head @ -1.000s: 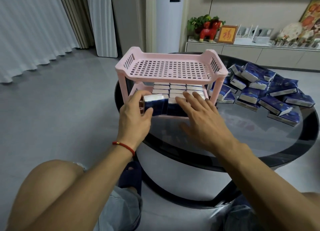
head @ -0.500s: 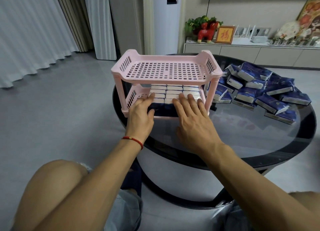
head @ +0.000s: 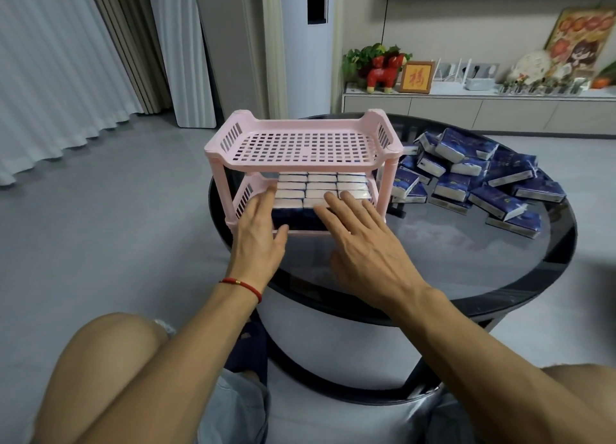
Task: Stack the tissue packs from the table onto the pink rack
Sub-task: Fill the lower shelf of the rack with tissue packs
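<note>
Now both hands are reaching into the lower tier of the pink slatted plastic rack (head: 301,143): the left hand (head: 259,237) and right hand (head: 363,243), fingers straight and spread, are pressing on the stacked blue-and-white tissue packs (head: 321,187). More loose blue packs (head: 473,177) are lying well apart on the round black glass tabletop (head: 433,253).

We stretch both bare arms forward, our flat left hand (head: 258,240) and flat right hand (head: 361,248) side by side, fingers straight.
</note>
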